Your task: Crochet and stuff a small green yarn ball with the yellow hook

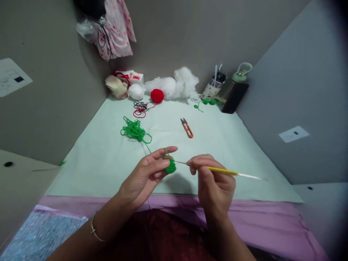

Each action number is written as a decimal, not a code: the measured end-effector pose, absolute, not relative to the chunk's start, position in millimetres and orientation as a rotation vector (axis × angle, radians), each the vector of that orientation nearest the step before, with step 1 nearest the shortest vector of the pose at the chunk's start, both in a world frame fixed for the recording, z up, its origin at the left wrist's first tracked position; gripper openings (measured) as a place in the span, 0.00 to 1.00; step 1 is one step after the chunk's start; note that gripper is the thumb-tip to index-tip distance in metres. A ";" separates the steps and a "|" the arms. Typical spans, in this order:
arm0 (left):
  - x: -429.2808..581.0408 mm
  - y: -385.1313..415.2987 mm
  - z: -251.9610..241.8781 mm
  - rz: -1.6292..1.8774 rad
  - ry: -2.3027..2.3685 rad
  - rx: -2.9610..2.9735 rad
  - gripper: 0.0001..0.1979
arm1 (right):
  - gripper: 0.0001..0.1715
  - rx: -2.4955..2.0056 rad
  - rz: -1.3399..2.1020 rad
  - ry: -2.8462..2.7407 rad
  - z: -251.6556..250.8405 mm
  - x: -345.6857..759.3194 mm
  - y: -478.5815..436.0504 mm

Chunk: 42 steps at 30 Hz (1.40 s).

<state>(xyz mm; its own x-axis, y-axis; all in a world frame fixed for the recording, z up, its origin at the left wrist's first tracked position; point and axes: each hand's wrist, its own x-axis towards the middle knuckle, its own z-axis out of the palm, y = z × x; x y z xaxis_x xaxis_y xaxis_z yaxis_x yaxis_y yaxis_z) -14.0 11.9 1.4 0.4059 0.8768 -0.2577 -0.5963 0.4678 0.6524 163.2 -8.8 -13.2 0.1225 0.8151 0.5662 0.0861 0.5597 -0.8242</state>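
Pinching one green crocheted piece (171, 167) at the tips of left fingers (155, 155), below frame centre, while gripping one yellow-handled hook (221, 170) in closely curled right fingers (202, 160), right of centre.

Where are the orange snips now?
In the head view, the orange snips lie just right of centre, beyond the right hand, right of the loose green yarn.
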 end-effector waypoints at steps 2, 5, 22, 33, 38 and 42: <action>-12.1 9.7 1.5 1.011 0.666 0.593 0.19 | 0.12 -0.813 0.771 -1.299 -11.8 160.6 -6.9; -10.1 5.9 -0.5 1.007 0.726 0.802 0.19 | 0.10 -0.835 0.805 -1.333 -13.3 158.5 -6.2; -17.2 2.5 1.8 1.035 0.983 1.134 0.18 | 0.12 -0.872 0.808 -1.393 -4.7 166.7 -10.6; -11.4 6.8 -1.4 0.966 0.711 0.638 0.32 | 0.26 -0.859 0.064 -1.833 -26.0 168.9 -11.2; -16.7 10.5 1.9 1.036 0.694 0.590 0.24 | 0.13 -0.837 0.692 -1.328 -14.3 161.1 -6.4; -13.8 7.2 2.0 1.046 0.703 0.741 0.21 | 0.12 -0.809 0.810 -1.329 -13.1 156.3 -3.2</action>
